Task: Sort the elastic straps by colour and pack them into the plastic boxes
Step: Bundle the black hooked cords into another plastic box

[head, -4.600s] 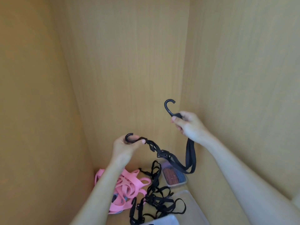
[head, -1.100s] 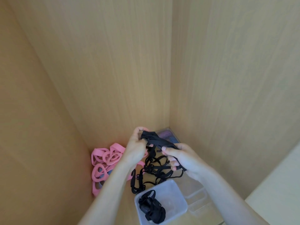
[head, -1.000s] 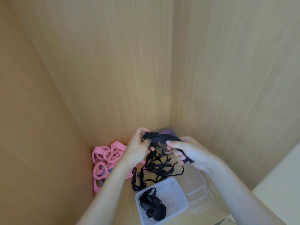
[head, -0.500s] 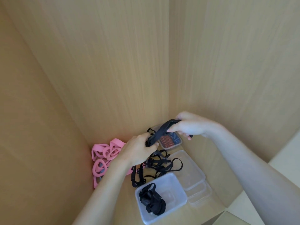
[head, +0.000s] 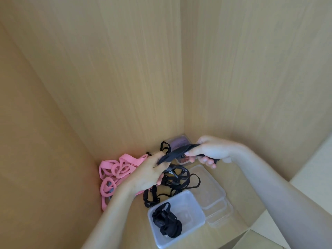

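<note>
Between left hand [head: 149, 171] and right hand [head: 210, 150], the black strap [head: 175, 153] now stretches.

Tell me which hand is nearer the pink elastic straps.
Left. The left hand is just beside the pink elastic straps; the right hand is farther right, holding the other end of the black elastic strap.

Wood-grain cupboard walls [head: 125, 78] (pale surface [head: 314, 169] at right)

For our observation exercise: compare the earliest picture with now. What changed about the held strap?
The black strap, earlier hanging long between the hands, is now folded short. The left hand and right hand still grip it; the pink straps stay heaped.
</note>
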`<control>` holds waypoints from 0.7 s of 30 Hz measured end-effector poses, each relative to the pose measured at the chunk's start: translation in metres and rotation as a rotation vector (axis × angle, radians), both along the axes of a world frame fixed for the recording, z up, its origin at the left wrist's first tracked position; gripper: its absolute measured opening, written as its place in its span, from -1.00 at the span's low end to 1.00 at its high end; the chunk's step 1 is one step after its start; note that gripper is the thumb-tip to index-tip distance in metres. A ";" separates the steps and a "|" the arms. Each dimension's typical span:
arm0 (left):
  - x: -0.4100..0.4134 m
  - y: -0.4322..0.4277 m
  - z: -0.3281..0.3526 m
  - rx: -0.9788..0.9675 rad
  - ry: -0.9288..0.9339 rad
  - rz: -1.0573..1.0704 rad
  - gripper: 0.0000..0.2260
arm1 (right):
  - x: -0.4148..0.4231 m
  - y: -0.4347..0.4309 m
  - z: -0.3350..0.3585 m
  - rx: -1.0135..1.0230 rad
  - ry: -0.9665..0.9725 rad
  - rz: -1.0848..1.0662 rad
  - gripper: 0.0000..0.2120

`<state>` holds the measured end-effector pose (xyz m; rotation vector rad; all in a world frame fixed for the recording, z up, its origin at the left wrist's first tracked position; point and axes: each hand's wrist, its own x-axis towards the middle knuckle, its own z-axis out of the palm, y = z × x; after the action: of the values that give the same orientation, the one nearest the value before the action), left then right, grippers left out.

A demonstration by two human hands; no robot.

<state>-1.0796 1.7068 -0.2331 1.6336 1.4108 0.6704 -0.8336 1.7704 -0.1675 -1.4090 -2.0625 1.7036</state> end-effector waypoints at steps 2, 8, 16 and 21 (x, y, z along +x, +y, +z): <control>0.003 -0.003 -0.001 0.023 0.003 0.012 -0.90 | 0.006 -0.002 -0.006 -0.048 0.004 -0.030 -0.68; 0.012 -0.004 -0.007 0.159 0.032 0.174 -0.90 | -0.001 -0.034 -0.041 -0.237 0.276 -0.128 -0.65; 0.036 -0.005 0.004 0.145 -0.189 0.387 -0.86 | -0.030 -0.081 -0.096 -0.725 1.222 -0.204 -0.73; 0.051 -0.008 0.017 0.026 -0.475 0.437 -0.77 | -0.032 -0.081 -0.094 -0.569 1.165 -0.266 -0.75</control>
<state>-1.0285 1.6987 -0.2157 1.0821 1.4034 1.2392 -0.8655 1.6895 -0.2613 -0.4188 -0.7703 2.2360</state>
